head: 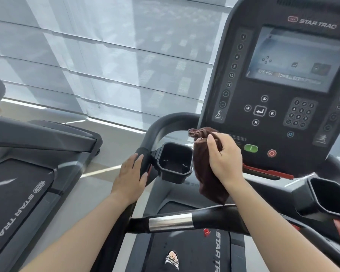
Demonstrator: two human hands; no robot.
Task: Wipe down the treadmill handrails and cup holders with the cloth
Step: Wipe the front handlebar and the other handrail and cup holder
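Observation:
My right hand [223, 158] holds a dark brown cloth [206, 169] bunched up, hanging just right of the left cup holder [175, 162], a black open box. My left hand [131, 176] rests on the black left handrail [159, 126], fingers curled around it beside the cup holder. A second cup holder [330, 195] sits at the right. The front crossbar handrail [185, 220] with a silver sensor band runs below both arms.
The treadmill console [279, 75] with screen, keypad, green and red buttons rises ahead. A second treadmill [28, 173] stands to the left. My foot in a sandal [172, 259] is on the belt. Window blinds fill the background.

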